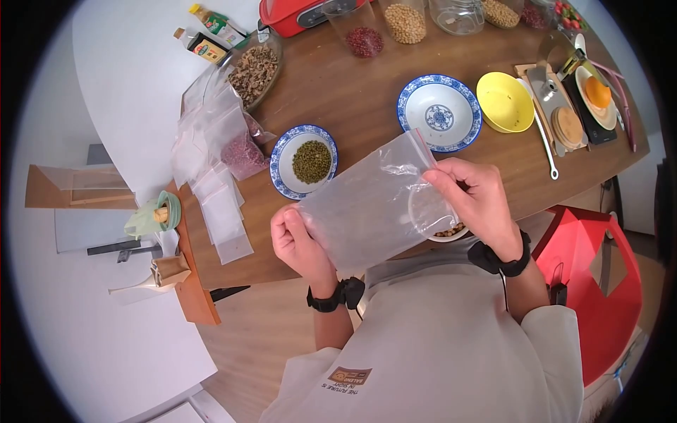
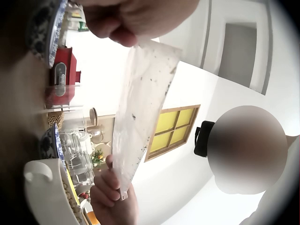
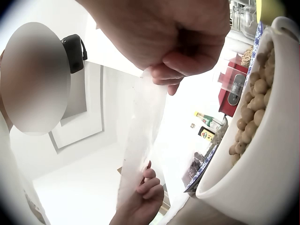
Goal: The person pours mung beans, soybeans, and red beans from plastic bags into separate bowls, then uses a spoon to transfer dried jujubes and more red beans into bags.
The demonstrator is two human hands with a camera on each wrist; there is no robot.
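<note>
A clear zip-lock plastic bag (image 1: 367, 211) is stretched between both hands over the table's front edge, its red seal strip toward the right. My left hand (image 1: 302, 243) grips the bag's left end with curled fingers. At the seal end, my right hand (image 1: 476, 197) pinches the bag between thumb and fingers. The bag looks flat, with small dark specks on it in the left wrist view. Partly behind it stands a white handled cup (image 3: 253, 192) with round tan pieces (image 3: 255, 105) inside. Left of the bag's upper edge is a blue-rimmed bowl (image 1: 281, 176) of green beans (image 1: 311, 161).
More plastic bags (image 1: 222, 211), one with reddish contents (image 1: 243, 155), lie at the left. A blue-patterned bowl (image 1: 423, 99) and a yellow bowl (image 1: 504, 99) stand beyond the right hand. Jars of beans (image 1: 404, 25) line the back. A red chair (image 1: 599, 282) is at the right.
</note>
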